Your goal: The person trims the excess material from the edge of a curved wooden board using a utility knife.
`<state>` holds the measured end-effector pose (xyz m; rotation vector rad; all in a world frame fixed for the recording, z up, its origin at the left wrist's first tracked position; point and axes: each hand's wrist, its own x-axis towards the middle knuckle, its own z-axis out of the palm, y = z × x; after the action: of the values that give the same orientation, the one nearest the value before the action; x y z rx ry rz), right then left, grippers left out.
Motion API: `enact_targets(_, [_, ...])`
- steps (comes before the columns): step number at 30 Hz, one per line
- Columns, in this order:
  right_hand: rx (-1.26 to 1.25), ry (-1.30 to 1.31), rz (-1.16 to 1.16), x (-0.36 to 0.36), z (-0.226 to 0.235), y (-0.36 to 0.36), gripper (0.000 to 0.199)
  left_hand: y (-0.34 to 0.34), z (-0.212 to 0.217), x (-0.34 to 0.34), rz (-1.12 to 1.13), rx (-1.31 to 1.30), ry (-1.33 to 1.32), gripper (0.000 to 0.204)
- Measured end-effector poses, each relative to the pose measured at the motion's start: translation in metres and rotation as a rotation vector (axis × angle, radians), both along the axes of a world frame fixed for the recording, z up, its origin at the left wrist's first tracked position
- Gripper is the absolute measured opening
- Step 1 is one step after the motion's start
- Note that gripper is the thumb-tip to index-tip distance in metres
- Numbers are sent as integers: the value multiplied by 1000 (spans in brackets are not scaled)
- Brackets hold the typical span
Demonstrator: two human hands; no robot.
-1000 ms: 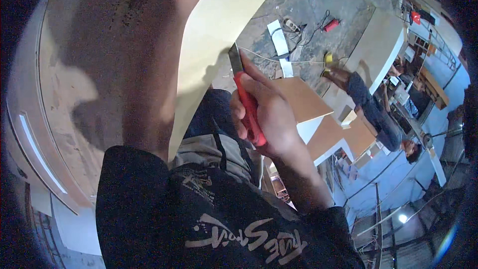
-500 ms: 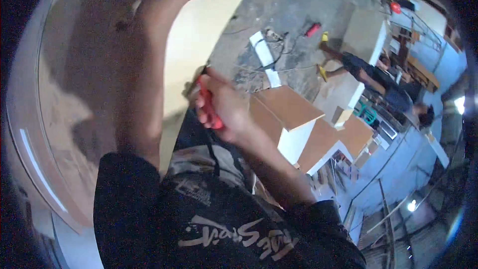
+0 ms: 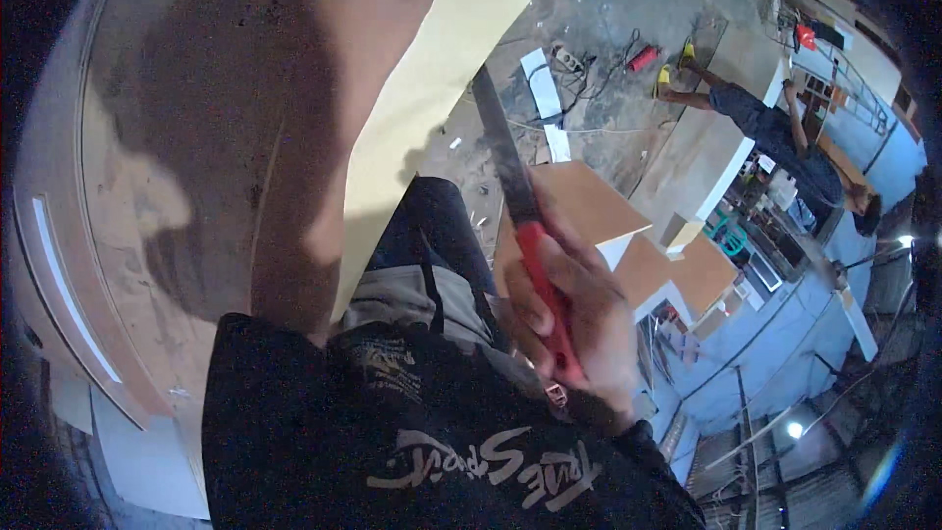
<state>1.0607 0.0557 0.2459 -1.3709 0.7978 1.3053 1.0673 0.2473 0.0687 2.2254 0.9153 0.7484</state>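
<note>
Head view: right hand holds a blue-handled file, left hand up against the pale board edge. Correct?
Not quite. In the head view the file in the right hand has a red handle, not a blue one; its dark blade points up toward the pale board. The rest holds: the left hand is raised against the board's edge.

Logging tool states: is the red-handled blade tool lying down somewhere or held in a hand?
Held. The right hand is closed around the red handle of the blade tool, its dark blade pointing up beside the pale board.
</note>
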Motion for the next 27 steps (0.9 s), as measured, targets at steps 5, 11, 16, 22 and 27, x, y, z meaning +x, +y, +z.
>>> enact_targets(5, [-137, -40, 275, 8, -39, 33, 52, 0, -10, 9, -20, -163, -63, 31])
enact_targets(11, [-34, 45, 200, 20, -33, 14, 55, 0, -21, 8, -32, -41, -101, 31])
enact_targets(16, [-23, -17, 222, 15, -55, 22, 55, 5, -16, 5, -27, -102, -70, 33])
enact_targets(22, [-102, -58, 160, 10, -40, 6, 56, 0, -11, 16, -21, -202, -20, 34])
enact_targets(27, [42, 88, 130, 8, -90, 8, 54, 2, -19, 8, -31, -21, -101, 35])
